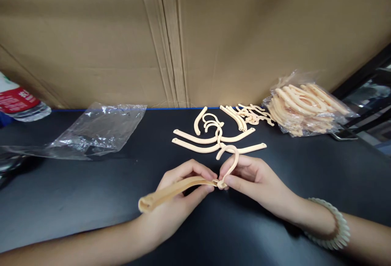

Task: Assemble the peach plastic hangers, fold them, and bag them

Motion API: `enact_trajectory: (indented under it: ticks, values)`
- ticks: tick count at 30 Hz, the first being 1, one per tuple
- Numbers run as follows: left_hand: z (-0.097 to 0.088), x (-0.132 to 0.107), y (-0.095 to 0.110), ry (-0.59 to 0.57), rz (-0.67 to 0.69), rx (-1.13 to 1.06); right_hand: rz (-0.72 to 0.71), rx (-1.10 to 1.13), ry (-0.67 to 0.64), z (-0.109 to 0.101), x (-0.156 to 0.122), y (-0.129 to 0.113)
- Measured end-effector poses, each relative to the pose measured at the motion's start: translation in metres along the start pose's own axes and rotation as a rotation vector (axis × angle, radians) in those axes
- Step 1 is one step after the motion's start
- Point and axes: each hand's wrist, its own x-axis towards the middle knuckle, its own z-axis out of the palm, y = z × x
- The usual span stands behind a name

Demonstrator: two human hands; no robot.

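Note:
Between thumb and fingers, my left hand (186,192) pinches a beige plastic hanger arm (174,188), whose wide end points toward me at the left. My right hand (253,176) grips the base of a curved hanger hook (235,160) in the same beige plastic. Arm and hook meet at the fingertips; whether they are locked together I cannot tell, as fingers cover the joint. Just beyond my hands lie a nearer hanger (195,148) and a farther hanger (195,137), each with two arms and a hook.
Loose hanger arms (233,117) and a heap of loose hooks (253,115) lie at the back. A clear bag of beige parts (305,107) rests at the right. To the left are an open plastic bag (104,131) and a bottle (21,99). Cardboard (244,34) stands behind the black table (91,184).

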Motion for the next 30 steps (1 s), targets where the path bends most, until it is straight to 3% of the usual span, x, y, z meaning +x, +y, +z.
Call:
enact_trajectory:
  ticks: [6, 16, 30]
  values:
    - [0.0025, 0.0009, -0.0008, -0.005, -0.064, -0.143, -0.007, -0.008, 0.044, 0.0005, -0.0018, 0.0016]
    - [0.0029, -0.0025, -0.0065, -0.026, -0.041, -0.076, -0.008, 0.019, 0.002, 0.0002, -0.0008, 0.0024]
    - [0.005, -0.0034, -0.0035, -0.014, -0.096, -0.125, 0.021, -0.055, 0.065, 0.0071, -0.0016, 0.0043]
